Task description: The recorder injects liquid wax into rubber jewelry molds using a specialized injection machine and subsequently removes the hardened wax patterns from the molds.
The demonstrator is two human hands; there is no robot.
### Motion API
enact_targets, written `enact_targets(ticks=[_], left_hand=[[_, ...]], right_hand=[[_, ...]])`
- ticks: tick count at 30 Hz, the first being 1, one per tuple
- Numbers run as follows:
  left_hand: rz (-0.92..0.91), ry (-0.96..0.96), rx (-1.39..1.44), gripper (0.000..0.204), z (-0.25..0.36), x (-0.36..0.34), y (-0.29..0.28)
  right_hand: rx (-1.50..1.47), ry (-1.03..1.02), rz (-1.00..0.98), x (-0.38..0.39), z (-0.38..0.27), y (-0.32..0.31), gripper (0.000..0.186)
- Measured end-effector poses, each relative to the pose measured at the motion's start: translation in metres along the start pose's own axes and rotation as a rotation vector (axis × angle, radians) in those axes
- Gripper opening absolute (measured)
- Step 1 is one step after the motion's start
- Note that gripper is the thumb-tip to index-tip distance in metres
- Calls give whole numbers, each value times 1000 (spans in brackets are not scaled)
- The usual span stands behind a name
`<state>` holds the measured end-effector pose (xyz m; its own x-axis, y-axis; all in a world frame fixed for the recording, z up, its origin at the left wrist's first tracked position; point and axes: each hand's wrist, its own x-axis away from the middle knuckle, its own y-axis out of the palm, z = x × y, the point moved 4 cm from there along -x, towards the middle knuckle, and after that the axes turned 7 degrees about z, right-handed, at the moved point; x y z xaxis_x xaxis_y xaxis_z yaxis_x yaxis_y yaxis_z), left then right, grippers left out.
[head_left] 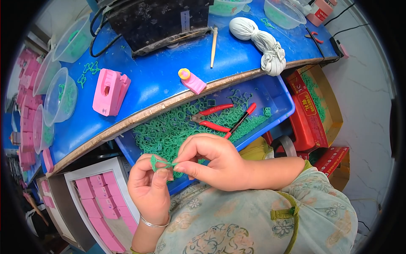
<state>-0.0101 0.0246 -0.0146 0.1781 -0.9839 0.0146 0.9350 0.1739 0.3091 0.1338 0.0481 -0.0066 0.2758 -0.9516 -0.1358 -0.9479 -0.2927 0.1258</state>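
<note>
My left hand [150,182] pinches a small green wax-like piece [154,162] between thumb and fingertips. From the other side, the thumb and forefinger of my right hand [211,161] close on the thin end of the same piece. Its exact shape is partly covered by my fingers. Both hands are over the near edge of a blue tray [281,111], which holds a heap of small green pieces [169,129], many ring-like. Red-handled cutters [209,117] lie on the heap, beside a black and red pen-shaped tool [241,120].
The blue worktable [160,80] bears pink blocks [111,92], a yellow-topped pink piece [193,81], a wooden stick [214,48], a knotted white cloth bundle [262,44] and a black machine [156,23]. Plastic bowls [60,96] stand left. Red boxes [311,110] sit right; pink blocks fill a drawer [101,199].
</note>
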Motion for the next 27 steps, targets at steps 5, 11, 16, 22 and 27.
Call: enact_targets(ticks=[5,11,16,22,27], left_hand=[[13,-6,26,10,1,-1,3],[-54,160,-148,11,0,-6,1],[38,587,-984,26,18,-20,-6],[161,889,-1445,72,57,-69,10],[138,658,-1422,58,49,-114,-3]], right_hand=[[119,-108,13,-1,-7,-1,5],[371,-493,207,-13,-34,-34,4],[926,-955,950,-48,-102,-155,5],[1363,-562,1230,-74,-115,-277,25],[1135,-718,471,-73,-90,-131,20]])
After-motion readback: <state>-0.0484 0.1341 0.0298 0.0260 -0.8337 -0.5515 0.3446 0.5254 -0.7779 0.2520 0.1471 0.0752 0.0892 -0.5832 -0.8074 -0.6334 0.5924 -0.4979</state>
